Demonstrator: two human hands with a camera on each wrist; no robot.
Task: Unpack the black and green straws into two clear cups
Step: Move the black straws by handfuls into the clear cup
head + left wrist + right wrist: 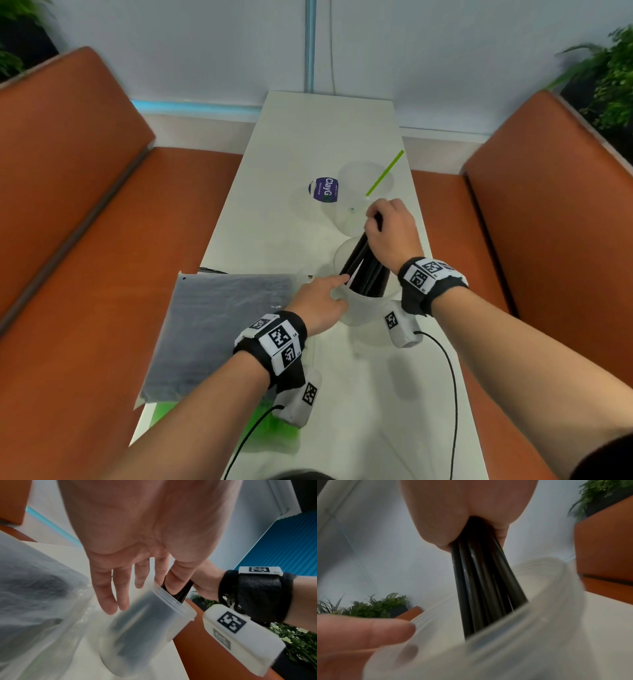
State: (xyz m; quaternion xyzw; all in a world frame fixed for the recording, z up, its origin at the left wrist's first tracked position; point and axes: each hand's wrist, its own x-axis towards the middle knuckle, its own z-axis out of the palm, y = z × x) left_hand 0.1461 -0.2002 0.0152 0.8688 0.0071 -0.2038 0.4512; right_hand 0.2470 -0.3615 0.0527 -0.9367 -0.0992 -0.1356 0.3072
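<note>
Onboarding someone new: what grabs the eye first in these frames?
The right hand gripping a bundle of black straws that stands in the near clear cup, which the left hand touches at its side. Behind, one green straw leans in the far clear cup.

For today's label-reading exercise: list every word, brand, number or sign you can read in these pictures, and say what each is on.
"ClayG": purple label beside the far cup; cut off, smaller print under it too blurred.
Wristbands: black-and-white square code markers; the tiny characters beside them are too small to read.
Nothing else readable.
</note>
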